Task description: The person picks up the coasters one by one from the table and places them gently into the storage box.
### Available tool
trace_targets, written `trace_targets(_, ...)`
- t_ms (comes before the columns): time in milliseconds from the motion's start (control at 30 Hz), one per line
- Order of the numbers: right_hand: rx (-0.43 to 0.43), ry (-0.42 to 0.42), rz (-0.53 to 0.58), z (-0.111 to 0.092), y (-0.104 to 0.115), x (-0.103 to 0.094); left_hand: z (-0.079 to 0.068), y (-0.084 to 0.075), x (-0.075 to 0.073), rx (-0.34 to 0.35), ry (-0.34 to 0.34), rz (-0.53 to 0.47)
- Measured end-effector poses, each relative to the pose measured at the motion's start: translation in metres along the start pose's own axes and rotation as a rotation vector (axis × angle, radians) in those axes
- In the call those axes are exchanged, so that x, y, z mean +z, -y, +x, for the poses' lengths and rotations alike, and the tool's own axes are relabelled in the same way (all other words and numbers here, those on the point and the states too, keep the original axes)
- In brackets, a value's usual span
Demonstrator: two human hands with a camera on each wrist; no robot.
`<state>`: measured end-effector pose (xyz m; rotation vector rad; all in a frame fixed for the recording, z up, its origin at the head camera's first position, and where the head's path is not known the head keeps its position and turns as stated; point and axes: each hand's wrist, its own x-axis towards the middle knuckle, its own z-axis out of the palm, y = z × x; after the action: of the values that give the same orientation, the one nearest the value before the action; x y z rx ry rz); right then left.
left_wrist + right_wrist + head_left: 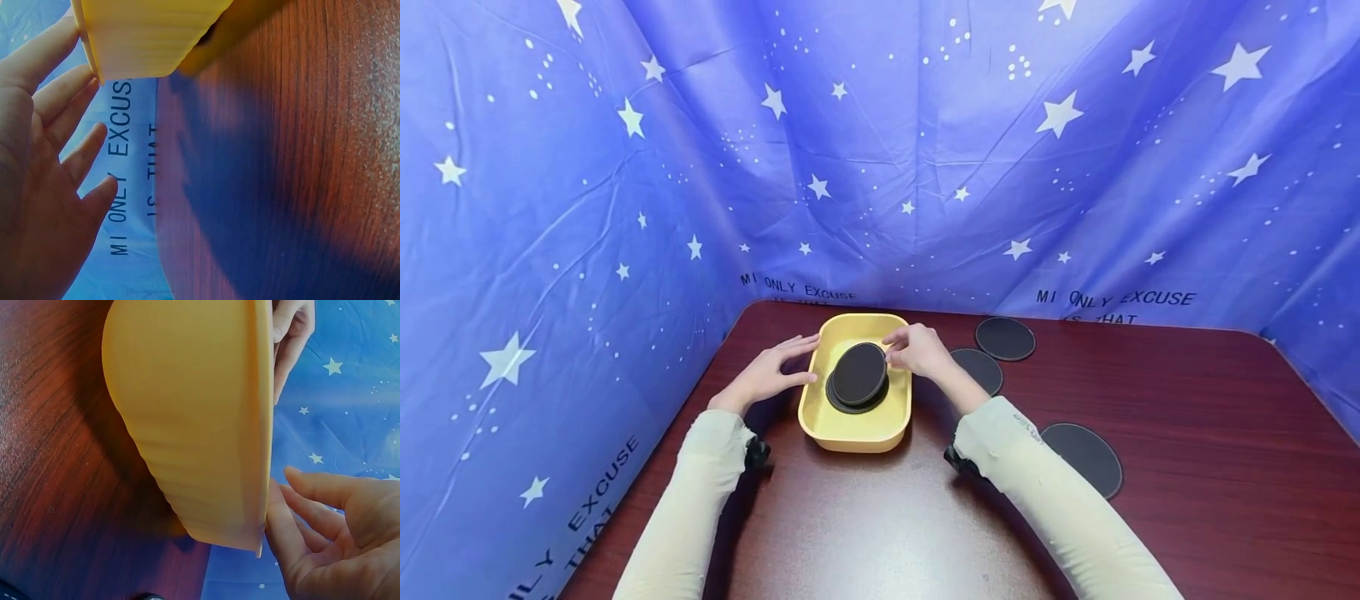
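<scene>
A yellow tray [854, 442] with tall sides stands on the table. Inside it lie black round coasters [859, 374]; the top one sits tilted over another. My left hand [767, 371] is spread along the tray's left rim, its fairly straight fingertips right at the edge, as the left wrist view also shows. At the opposite side my right hand [917, 350] reaches over the rim, fingertips beside the tilted coaster's right edge. From the right wrist view, the thumb and fingers stand apart above the rim, and the tray wall [194, 425] hides the coasters.
To the right lie more black coasters on the dark red wooden table [1210, 417]: one at the back [1005, 338], one partly behind the right wrist [979, 372], one beside the right sleeve [1086, 458]. Blue star-printed curtains [917, 167] enclose the back and left.
</scene>
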<state>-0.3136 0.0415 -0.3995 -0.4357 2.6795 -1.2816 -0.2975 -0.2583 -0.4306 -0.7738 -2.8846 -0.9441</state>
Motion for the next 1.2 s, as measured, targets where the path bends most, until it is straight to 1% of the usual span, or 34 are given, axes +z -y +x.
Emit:
trace_targets(200,0.011,0.018,-0.017,-0.002,0.001,-0.004,0.0,0.001,0.001,-0.005,-0.002,-0.011)
trace_targets(433,0.045,0.007,0.158,-0.005,-0.002,-0.009,-0.001,-0.001,0.001,0.001,-0.003,-0.024)
trace_targets(567,0.045,-0.008,0.181,-0.008,-0.006,-0.014,-0.001,-0.001,0.001,0.007,-0.004,-0.022)
trace_targets(867,0.046,-0.024,0.3,-0.015,-0.01,-0.026,0.001,0.004,0.002,0.016,-0.007,-0.002)
trace_targets(933,0.038,-0.022,0.31,-0.017,-0.012,-0.029,0.001,0.005,0.002,0.016,-0.009,-0.003)
trace_targets(1133,0.008,-0.037,0.282,-0.028,-0.018,-0.04,0.0,0.002,0.001,0.012,-0.006,-0.023)
trace_targets(1200,-0.005,-0.042,0.288,-0.032,-0.02,-0.044,0.0,0.001,0.001,0.014,-0.006,-0.02)
